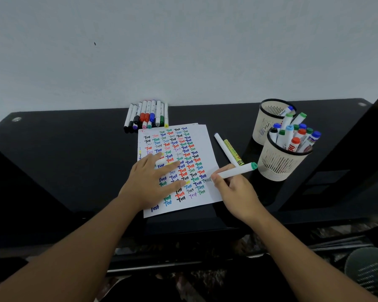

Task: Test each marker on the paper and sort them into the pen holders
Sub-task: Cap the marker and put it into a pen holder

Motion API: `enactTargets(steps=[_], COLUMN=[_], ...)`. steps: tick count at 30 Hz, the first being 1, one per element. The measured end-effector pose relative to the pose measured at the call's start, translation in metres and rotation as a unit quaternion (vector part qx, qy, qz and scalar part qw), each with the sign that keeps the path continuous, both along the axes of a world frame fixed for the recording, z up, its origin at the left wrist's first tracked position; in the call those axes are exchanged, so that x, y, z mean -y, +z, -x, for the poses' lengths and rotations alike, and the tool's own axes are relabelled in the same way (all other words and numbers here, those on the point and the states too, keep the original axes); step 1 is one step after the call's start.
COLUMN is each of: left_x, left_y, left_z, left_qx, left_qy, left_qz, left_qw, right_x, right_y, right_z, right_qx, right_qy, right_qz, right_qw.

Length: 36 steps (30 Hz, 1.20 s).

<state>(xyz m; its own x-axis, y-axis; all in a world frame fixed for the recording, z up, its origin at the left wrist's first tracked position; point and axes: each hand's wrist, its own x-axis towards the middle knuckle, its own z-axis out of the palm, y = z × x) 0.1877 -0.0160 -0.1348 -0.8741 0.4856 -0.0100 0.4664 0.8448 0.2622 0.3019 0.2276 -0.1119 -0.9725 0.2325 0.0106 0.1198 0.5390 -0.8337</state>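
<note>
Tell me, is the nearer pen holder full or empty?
Nearly full: the nearer pen holder holds many upright markers, their coloured caps standing above its rim.

A dark glossy table set against a pale wall carries a sheet of paper covered with rows of the word "Test" in several colours. Behind the sheet lies a row of capped markers; just to its right lie a white marker and a yellow marker, side by side. Farther right stand two beige slotted pen holders, the near holder full of markers, the far holder behind it holding a few.
</note>
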Motion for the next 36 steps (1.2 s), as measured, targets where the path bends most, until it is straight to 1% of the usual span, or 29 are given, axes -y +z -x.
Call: enactTargets(steps=[4,16,22,31,36], left_x=[0.0003,0.0,-0.0003,-0.0004,-0.0004], left_y=[0.0005,0.0004,0.003,0.004,0.0035], left_z=[0.0,-0.0007,-0.0019,-0.002,-0.0022], left_qx=[-0.001,-0.008,0.0,0.003,-0.002], left_qy=[0.0,-0.001,0.0,0.0,0.0], left_qz=[-0.001,-0.007,-0.001,0.002,-0.003], left_qw=[1.0,1.0,1.0,1.0,1.0], right_x=[0.001,0.0012,0.0006,0.0011,0.0018], right_y=[0.0024,0.0053,0.0043,0.0059,0.0073], right_z=[-0.0011,-0.0022,-0.0019,-0.0039,-0.0038], right_qx=[-0.003,0.008,-0.003,-0.003,0.002], right_qy=[-0.017,-0.011,-0.018,-0.009,-0.012], right_qz=[0.016,-0.008,0.013,-0.013,0.01], right_qw=[1.0,1.0,1.0,1.0,1.0])
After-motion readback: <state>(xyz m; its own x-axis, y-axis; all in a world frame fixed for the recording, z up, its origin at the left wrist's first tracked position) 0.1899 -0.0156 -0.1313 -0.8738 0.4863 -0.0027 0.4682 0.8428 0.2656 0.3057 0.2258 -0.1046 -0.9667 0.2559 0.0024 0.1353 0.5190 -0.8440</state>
